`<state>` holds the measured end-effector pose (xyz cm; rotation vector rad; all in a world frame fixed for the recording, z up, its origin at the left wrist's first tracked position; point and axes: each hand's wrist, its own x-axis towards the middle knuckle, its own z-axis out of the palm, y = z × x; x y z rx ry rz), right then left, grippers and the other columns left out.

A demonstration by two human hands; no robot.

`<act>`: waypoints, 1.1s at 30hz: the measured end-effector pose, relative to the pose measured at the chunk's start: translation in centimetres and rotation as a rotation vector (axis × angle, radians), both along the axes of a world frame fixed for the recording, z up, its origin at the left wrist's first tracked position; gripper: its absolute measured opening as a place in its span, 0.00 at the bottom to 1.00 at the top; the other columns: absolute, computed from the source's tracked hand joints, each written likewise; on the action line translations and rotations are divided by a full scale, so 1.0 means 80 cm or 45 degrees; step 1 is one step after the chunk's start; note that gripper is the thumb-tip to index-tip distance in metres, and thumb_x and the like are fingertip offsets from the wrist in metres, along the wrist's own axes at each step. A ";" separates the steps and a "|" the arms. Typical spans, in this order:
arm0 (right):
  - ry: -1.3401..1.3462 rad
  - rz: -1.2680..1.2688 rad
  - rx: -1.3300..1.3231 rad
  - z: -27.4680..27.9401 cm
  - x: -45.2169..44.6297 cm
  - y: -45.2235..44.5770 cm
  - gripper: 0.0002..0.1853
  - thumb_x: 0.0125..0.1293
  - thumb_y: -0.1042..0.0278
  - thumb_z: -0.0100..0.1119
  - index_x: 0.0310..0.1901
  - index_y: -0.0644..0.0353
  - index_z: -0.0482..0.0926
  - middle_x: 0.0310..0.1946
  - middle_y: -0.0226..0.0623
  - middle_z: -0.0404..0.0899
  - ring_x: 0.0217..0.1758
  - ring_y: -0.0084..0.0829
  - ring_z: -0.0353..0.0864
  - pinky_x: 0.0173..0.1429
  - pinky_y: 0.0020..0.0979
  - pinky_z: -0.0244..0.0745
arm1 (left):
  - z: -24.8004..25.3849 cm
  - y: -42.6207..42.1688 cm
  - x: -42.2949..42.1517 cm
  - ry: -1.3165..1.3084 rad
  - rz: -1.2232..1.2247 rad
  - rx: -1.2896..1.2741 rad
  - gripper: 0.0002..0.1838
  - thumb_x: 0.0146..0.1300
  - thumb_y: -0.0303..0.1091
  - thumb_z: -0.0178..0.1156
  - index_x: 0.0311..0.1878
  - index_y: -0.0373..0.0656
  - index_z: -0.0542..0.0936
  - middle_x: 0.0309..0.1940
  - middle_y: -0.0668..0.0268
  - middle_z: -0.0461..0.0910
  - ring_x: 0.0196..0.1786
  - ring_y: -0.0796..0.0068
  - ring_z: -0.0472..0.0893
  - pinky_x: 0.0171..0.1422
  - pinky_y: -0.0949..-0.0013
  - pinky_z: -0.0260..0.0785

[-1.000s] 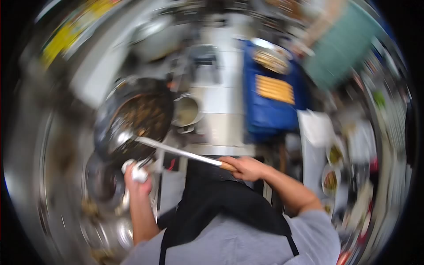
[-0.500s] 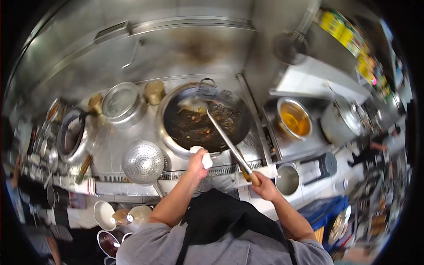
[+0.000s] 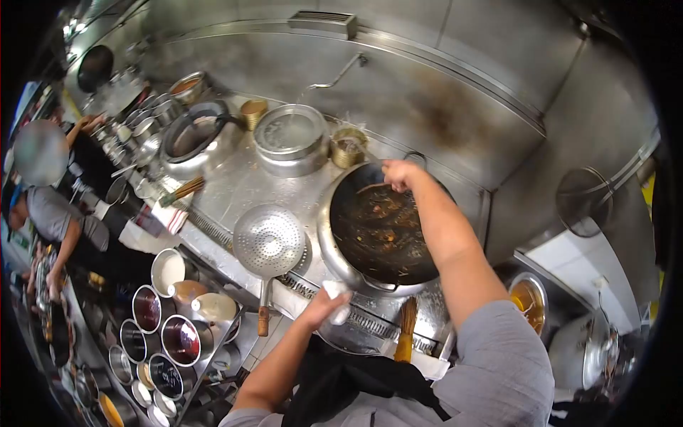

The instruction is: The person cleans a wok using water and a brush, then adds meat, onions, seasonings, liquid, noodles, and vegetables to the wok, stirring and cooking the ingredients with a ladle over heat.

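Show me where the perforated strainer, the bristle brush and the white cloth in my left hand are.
Perforated strainer (image 3: 269,240): head view, on its holed bowl.
Bristle brush (image 3: 408,319): head view, on its bristles.
White cloth (image 3: 338,290): head view, on its bunched upper part.

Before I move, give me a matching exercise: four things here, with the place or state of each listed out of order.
1. Left hand
2. Right hand
3. Perforated strainer
4. Wok

A. Over the far side of the pan
B. Holds dark liquid with food pieces
C. Grips a white cloth
D. Has a wooden-ended handle

Pairs: 1-C; 2-A; 3-D; 4-B
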<state>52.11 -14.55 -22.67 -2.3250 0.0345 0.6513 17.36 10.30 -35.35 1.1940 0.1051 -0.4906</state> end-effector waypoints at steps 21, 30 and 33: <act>-0.490 -0.254 -0.283 -0.052 -0.165 0.100 0.48 0.58 0.78 0.59 0.78 0.48 0.47 0.57 0.57 0.78 0.59 0.55 0.78 0.61 0.44 0.73 | -0.126 0.123 -0.039 -0.594 -0.242 1.386 0.37 0.53 0.32 0.69 0.66 0.38 0.66 0.54 0.43 0.73 0.56 0.39 0.74 0.62 0.48 0.69; -0.561 -0.400 0.215 -0.091 -0.250 0.142 0.48 0.65 0.81 0.48 0.79 0.31 0.38 0.24 0.34 0.72 0.18 0.27 0.72 0.22 0.32 0.72 | -0.070 0.219 -0.049 -0.601 -0.015 1.389 0.51 0.47 0.39 0.75 0.71 0.33 0.57 0.60 0.37 0.67 0.63 0.39 0.70 0.68 0.48 0.65; -0.334 -0.391 0.423 -0.083 -0.191 0.189 0.46 0.64 0.80 0.48 0.79 0.32 0.42 0.30 0.40 0.79 0.18 0.30 0.74 0.23 0.35 0.73 | -0.104 0.264 -0.104 -0.355 0.004 1.483 0.50 0.50 0.39 0.74 0.70 0.28 0.57 0.60 0.37 0.68 0.61 0.43 0.73 0.65 0.51 0.68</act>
